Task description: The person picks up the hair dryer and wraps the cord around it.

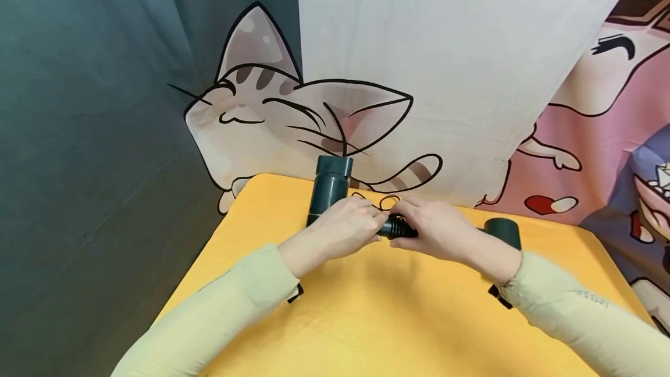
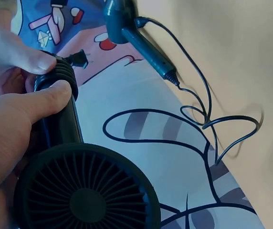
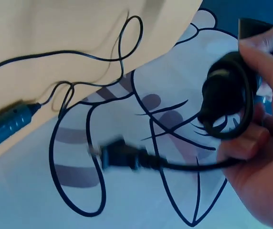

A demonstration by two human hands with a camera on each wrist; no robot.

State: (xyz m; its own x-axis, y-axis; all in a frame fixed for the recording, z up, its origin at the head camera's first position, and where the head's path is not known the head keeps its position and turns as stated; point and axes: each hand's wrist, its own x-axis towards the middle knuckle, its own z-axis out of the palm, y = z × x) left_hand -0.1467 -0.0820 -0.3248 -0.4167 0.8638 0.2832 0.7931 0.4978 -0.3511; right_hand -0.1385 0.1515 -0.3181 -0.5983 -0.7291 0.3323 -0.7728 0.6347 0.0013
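My left hand (image 1: 345, 226) grips the handle of a dark green hair dryer (image 1: 330, 188), its barrel up and to the left. In the left wrist view its round ribbed intake grille (image 2: 88, 206) faces the camera, and the thumb presses beside the black cord coils (image 2: 60, 76) at the handle's end. My right hand (image 1: 439, 228) holds this looped power cord (image 3: 246, 95) around the handle's end, thumb and fingers bent about it. From under those fingers the cord's plug (image 3: 120, 153) sticks out free, slightly blurred.
A second dark green hair dryer (image 1: 502, 231) lies on the yellow table (image 1: 366, 319) at the right, partly behind my right hand. Its thin loose cord (image 2: 198, 76) curls across the tabletop towards the back edge. Behind the table hangs a cloth with cartoon cats (image 1: 314, 109).
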